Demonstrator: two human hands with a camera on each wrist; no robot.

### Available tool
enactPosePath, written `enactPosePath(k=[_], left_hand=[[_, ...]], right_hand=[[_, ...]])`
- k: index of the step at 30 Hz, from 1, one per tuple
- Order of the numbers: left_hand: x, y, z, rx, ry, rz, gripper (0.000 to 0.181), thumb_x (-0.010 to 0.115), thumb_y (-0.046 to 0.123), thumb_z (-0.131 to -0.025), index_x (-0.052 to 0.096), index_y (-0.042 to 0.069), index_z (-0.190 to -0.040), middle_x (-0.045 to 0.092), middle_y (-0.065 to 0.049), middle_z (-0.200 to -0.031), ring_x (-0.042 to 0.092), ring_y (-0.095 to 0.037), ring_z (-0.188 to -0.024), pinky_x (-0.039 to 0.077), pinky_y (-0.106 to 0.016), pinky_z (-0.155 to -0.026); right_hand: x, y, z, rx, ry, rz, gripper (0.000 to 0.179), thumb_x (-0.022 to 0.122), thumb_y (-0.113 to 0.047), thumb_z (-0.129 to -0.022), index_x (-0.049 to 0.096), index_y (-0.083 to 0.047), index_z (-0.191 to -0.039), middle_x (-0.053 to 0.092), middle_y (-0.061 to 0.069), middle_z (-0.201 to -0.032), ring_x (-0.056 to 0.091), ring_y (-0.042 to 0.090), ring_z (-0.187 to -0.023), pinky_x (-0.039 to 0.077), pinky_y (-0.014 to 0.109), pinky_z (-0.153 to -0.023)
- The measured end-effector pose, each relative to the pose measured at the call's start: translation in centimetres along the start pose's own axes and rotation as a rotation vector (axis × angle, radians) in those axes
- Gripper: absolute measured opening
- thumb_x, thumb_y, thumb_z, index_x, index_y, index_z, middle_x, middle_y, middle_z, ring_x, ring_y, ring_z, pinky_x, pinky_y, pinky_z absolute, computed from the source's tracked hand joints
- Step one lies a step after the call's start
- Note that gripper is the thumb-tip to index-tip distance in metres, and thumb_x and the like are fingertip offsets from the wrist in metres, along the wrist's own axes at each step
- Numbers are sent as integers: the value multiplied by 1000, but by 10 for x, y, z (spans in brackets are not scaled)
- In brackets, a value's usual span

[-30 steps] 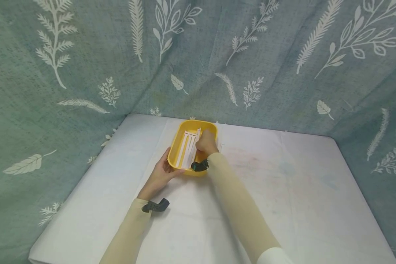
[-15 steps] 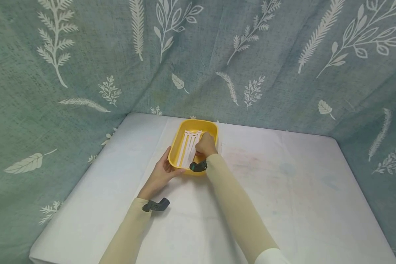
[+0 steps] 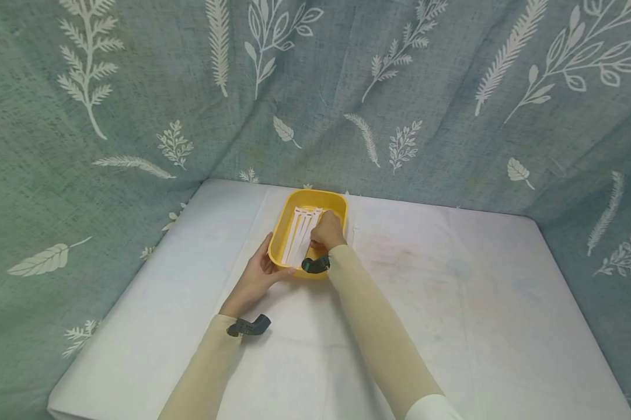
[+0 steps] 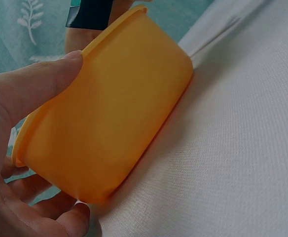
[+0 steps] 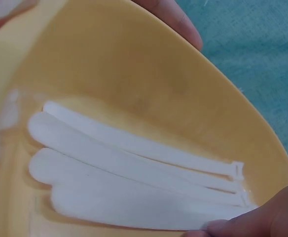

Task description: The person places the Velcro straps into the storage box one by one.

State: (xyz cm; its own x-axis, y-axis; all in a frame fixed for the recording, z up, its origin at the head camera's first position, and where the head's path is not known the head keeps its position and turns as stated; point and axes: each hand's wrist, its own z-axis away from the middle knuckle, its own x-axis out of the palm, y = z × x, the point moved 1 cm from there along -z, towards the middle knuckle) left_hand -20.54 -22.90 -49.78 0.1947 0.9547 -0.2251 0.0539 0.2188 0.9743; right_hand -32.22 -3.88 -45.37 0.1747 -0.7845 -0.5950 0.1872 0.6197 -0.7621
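Note:
A yellow plastic tray (image 3: 275,236) with rounded corners and raised walls sits on the table. Inside lie several flat white plastic strips (image 5: 109,168), side by side, each broad and rounded at one end, with small slotted heads at the other. My left hand (image 3: 254,280) grips the near left corner of the tray, thumb on the rim and fingers around the outer wall. Reaching into the tray, my right hand (image 3: 328,230) has curled fingers and pinches the edge of the rightmost strip near its slotted end. That slotted end is hidden by the fingers.
A white cloth (image 3: 452,303) covers the table. Behind it hangs a green-blue leaf-patterned curtain (image 3: 315,128), close to the tray's far end. Dark devices are strapped to both wrists, the right one (image 3: 315,265) over the tray's near rim.
My right hand has shifted slightly toward the near side, and its strip now lies more level with the other strips. The left hand keeps its hold on the tray.

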Motion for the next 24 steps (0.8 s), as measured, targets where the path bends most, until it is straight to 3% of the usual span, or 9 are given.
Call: enactPosePath(k=[5, 11, 14, 16, 18, 21, 24], left_hand=[[0, 0, 0, -7, 1, 3, 116, 85, 28, -87, 3, 19, -168, 16, -4, -175, 20, -28, -162, 29, -40, -132], [0, 0, 0, -7, 2, 2, 116, 86, 29, -87, 3, 19, -168, 15, -2, -176, 19, -29, -162, 28, -41, -133], [0, 1, 0, -7, 2, -1, 116, 85, 30, -87, 3, 21, -168, 15, -2, -176, 19, -29, -162, 27, -43, -133], [1, 1, 0, -7, 4, 1, 116, 86, 30, -87, 4, 22, -168, 15, -1, -176, 19, -29, -162, 26, -44, -134], [1, 1, -1, -6, 4, 0, 115, 85, 31, -87, 4, 23, -168, 15, -1, -176, 19, -28, -162, 25, -45, -134], [2, 1, 0, -14, 7, -7, 116, 86, 33, -87, 4, 23, -168, 15, -1, -176, 18, -28, -163, 26, -44, -134], [1, 0, 0, -26, 12, -12, 117, 86, 34, -86, 2, 23, -168, 14, -2, -176, 18, -28, -163, 26, -43, -134]], right_hand=[[-1, -1, 1, -9, 7, 19, 4, 67, 9, -84, 68, 6, -84, 58, 6, -50, 63, 17, -46, 45, 19, -36], [-10, -4, 5, -62, -11, 15, 28, 63, 4, -90, 62, -1, -63, 60, 7, -53, 58, 18, -47, 36, 20, -39], [-19, -5, 11, -115, -10, -47, 22, 65, -1, -93, 63, -2, -71, 67, 9, -68, 67, 21, -57, 44, 17, -44], [-27, -6, 16, -154, -11, -102, 11, 69, -4, -94, 69, 0, -85, 74, 14, -85, 76, 24, -70, 57, 17, -52], [-35, -6, 22, -196, -12, -148, 12, 70, -8, -96, 73, 3, -100, 76, 20, -99, 78, 29, -79, 65, 22, -62], [-48, -4, 29, -231, -9, -195, 22, 69, -10, -98, 73, 7, -111, 76, 27, -109, 78, 36, -88, 69, 27, -69], [-61, -1, 35, -236, -5, -211, 23, 69, -12, -99, 72, 6, -113, 75, 29, -110, 76, 42, -93, 68, 27, -68]])
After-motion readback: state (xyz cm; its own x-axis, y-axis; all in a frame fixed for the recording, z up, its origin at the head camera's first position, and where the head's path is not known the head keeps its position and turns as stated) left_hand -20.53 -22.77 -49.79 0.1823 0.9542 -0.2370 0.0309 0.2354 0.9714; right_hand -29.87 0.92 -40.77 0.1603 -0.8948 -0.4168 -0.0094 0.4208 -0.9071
